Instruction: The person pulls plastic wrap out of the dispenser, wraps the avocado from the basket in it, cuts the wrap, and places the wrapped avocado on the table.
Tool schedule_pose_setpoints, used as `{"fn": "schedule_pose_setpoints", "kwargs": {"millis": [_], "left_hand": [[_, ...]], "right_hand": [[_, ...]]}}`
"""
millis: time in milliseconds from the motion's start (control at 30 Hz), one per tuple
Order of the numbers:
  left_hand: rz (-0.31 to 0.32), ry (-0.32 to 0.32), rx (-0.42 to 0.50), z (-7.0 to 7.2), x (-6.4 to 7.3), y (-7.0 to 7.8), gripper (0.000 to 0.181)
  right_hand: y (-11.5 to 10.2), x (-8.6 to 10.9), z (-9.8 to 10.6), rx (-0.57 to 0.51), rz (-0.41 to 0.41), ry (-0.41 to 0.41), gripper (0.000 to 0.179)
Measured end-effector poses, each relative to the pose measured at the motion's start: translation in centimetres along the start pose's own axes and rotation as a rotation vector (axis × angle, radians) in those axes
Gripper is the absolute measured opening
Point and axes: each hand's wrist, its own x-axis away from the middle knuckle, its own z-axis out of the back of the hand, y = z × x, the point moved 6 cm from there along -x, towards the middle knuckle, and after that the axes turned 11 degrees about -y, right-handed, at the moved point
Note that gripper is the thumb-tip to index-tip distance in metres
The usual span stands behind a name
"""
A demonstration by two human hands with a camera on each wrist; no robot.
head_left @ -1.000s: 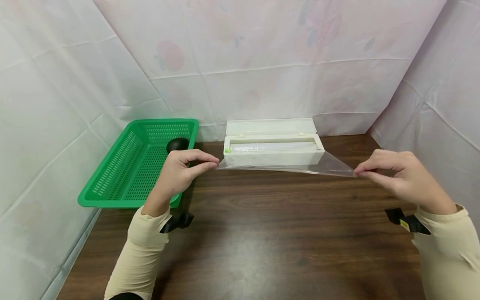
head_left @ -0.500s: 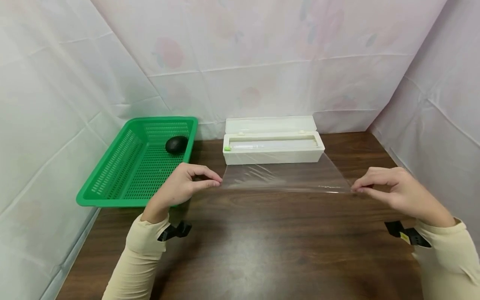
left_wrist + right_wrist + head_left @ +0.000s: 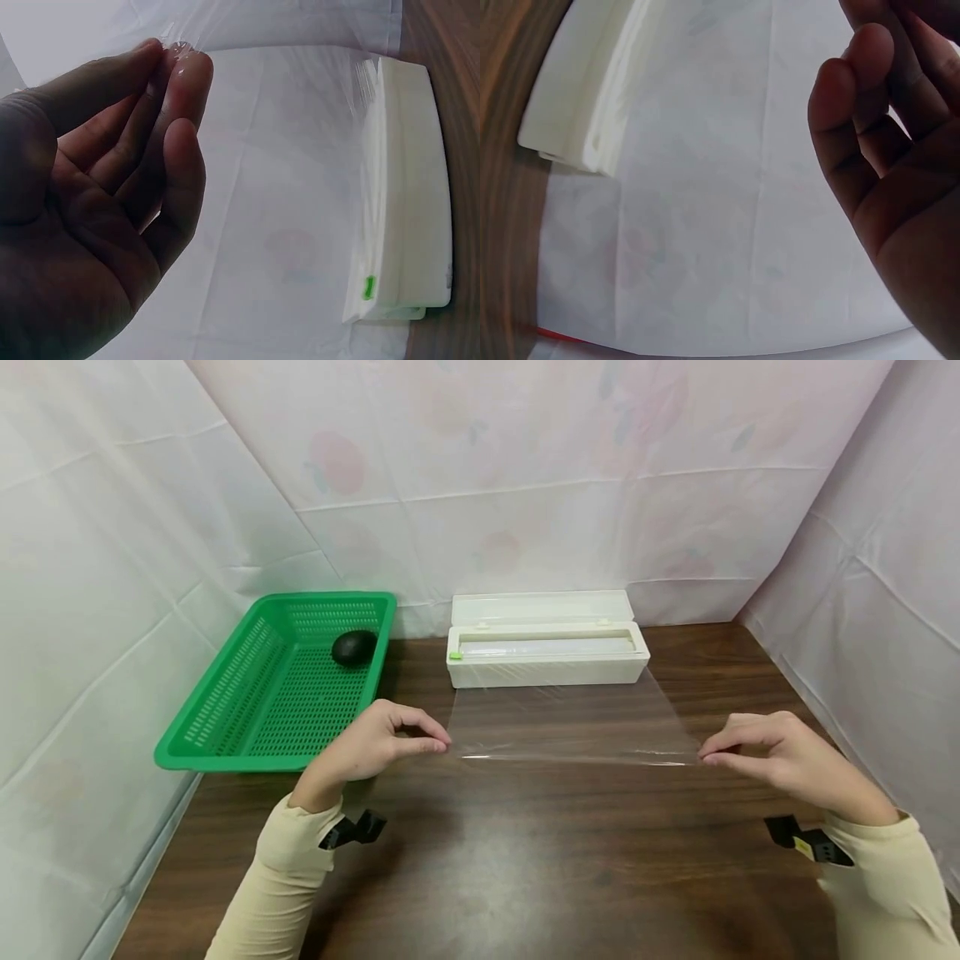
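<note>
A sheet of clear plastic wrap (image 3: 570,722) stretches from a white wrap dispenser box (image 3: 547,673) toward the person. Its near left corner is pinched between thumb and fingertips of my left hand (image 3: 378,745); my right hand (image 3: 776,756) pinches the near right corner. The box lid (image 3: 542,608) stands raised at the back, and a white roll (image 3: 547,647) shows inside. A small green slider (image 3: 455,656) sits at the box's left end. In the left wrist view, wrap gathers at the left fingertips (image 3: 187,75). The right wrist view cuts off part of the right hand's grip.
Left of the box, a green perforated basket (image 3: 172,752) holds a dark oval avocado-like object (image 3: 353,648). Everything stands on a dark wooden table (image 3: 570,860). Pale printed cloth (image 3: 525,460) hangs behind and at both sides.
Both hands have moved toward the person, drawing the plastic wrap farther out of the box. The sheet now spans a longer, flatter stretch. Box and basket stay in place.
</note>
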Motion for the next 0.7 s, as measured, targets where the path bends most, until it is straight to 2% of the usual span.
{"fn": "schedule_pose_setpoints", "kwargs": {"millis": [233,367,700], "left_hand": [[0.024,-0.116,0.055,-1.6,-0.5,-1.5,0.008],[0.036,-0.168,0.057,-2.5,-0.8,-2.6,0.012],[0.104,-0.246,0.065,-5.0,-1.8,-6.1,0.007]], "right_hand": [[1.6,0.4,-1.7,-0.092,-0.117,-0.068,0.031],[2.6,0.8,-3.0,-0.139,-0.183,-0.124,0.024],[5.4,1.0,-6.7,-0.272,-0.263,-0.308,0.008]]}}
